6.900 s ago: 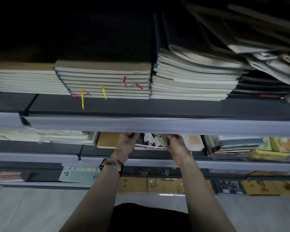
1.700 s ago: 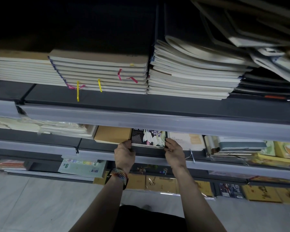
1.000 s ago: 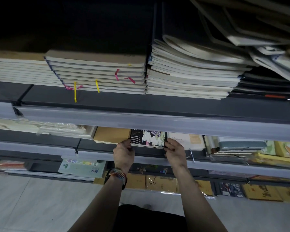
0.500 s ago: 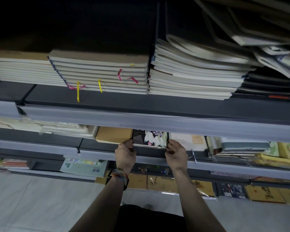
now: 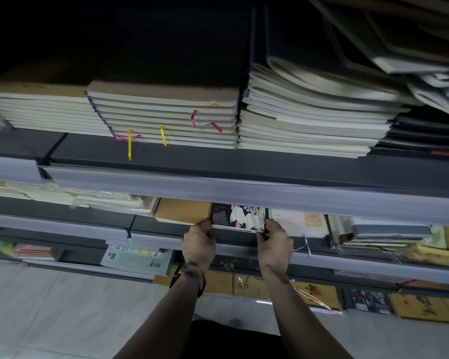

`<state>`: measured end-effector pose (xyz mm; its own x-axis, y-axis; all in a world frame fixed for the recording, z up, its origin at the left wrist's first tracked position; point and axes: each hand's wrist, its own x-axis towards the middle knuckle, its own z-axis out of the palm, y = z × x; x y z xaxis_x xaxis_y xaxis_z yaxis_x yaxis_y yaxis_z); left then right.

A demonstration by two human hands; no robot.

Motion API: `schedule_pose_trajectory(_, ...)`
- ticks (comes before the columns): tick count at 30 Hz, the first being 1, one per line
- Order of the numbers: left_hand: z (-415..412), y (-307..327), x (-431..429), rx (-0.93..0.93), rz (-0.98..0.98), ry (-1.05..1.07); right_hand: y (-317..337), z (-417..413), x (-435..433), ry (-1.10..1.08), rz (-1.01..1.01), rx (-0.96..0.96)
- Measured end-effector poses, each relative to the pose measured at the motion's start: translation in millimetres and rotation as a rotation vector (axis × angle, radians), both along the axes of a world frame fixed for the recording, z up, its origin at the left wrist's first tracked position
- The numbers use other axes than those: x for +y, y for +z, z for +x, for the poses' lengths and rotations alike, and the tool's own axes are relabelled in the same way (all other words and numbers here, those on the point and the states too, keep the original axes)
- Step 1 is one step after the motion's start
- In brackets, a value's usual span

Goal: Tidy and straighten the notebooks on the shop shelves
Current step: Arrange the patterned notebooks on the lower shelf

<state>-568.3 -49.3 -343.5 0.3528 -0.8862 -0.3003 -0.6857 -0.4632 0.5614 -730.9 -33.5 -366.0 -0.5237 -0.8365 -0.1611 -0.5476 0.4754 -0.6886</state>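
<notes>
Fingers of left hand (image 5: 198, 242) and right hand (image 5: 274, 242) pinch the illustrated notebook stack (image 5: 238, 217) at its front corners; an uneven shove could skew it into the brown notebooks (image 5: 182, 211).

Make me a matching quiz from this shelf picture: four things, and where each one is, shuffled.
Things:
1. illustrated notebooks
2. brown notebook
3. long yellow ribbon
4. woven bracelet

Places:
a. around the wrist of the left hand
b. dangling from a stack on the upper shelf
c. gripped between the left hand and right hand
d. just left of the illustrated ones

Pairs: 1-c, 2-d, 3-b, 4-a
</notes>
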Motion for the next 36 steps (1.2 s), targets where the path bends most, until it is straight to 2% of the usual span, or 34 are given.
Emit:
schedule_pose_trajectory(14,-5,-2,-2,0.044,0.026,0.046,3,1,-1,-0.040,-0.013,-0.036)
schedule_pose_trajectory(22,-5,-2,0,0.110,-0.056,0.053,19,-6,5,0.009,-0.023,-0.154)
schedule_pose_trajectory(27,-6,-2,0,0.153,-0.138,0.080,22,-7,7,0.009,-0.054,-0.151)
schedule_pose_trajectory(36,-8,-4,-1,0.126,-0.129,0.111,27,-8,6,0.036,-0.023,-0.131)
